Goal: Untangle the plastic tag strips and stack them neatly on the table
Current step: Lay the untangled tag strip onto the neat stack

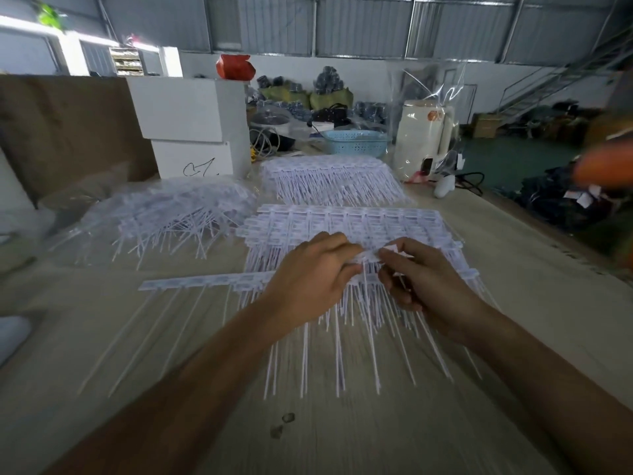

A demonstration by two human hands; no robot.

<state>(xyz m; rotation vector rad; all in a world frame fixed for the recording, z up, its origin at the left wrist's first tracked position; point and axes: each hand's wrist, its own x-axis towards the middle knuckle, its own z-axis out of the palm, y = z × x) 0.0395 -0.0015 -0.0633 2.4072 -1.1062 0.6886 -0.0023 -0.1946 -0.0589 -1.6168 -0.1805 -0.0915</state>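
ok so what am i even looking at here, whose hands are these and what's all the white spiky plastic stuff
There is no machine here. One camera, worn on a person's head, looks forward and down, so the two bare arms are the wearer's own. The left hand and right hand together pinch one plastic tag strip, a row of small tags with long thin tails, above the near stack of the same strips. A single strip lies loose to the left on the table. Further left sits a tangled heap in clear plastic, and a second neat stack lies behind. White boxes and a blue basket stand at the back.
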